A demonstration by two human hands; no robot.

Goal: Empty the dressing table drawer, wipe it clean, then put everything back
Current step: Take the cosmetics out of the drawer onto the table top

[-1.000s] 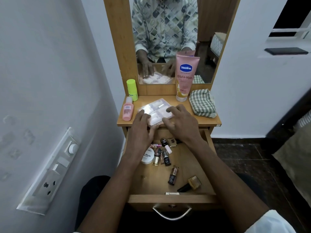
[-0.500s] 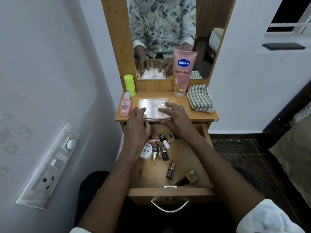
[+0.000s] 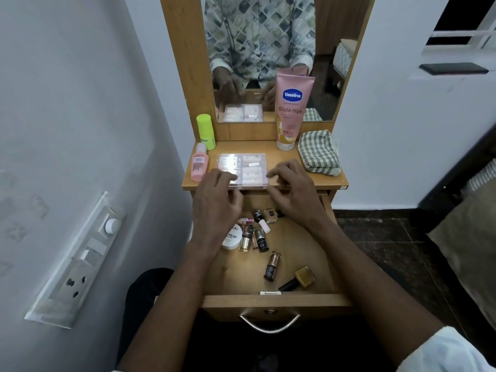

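Hands apart and holding nothing: left hand [image 3: 217, 202] over the near left corner of clear plastic box [image 3: 243, 167], right hand [image 3: 294, 194] just beside its near right corner, fingers of both loosely curled; contact with box impossible to tell. Box flat on table [image 3: 332, 181], between pink bottle [image 3: 199, 165] and checked cloth [image 3: 319, 154]. Vaseline tube [image 3: 294, 108] upright at back of table, against mirror frame. Below, drawer [image 3: 276, 302] pulled open, with nail polish bottles [image 3: 272, 265] and round white tub [image 3: 233, 238] inside.

Box [image 3: 249, 167] on tabletop [image 3: 322, 181], tube [image 3: 291, 108] behind, cloth [image 3: 319, 151] rt; bottles [image 3: 272, 265] in drawer [image 3: 276, 303].
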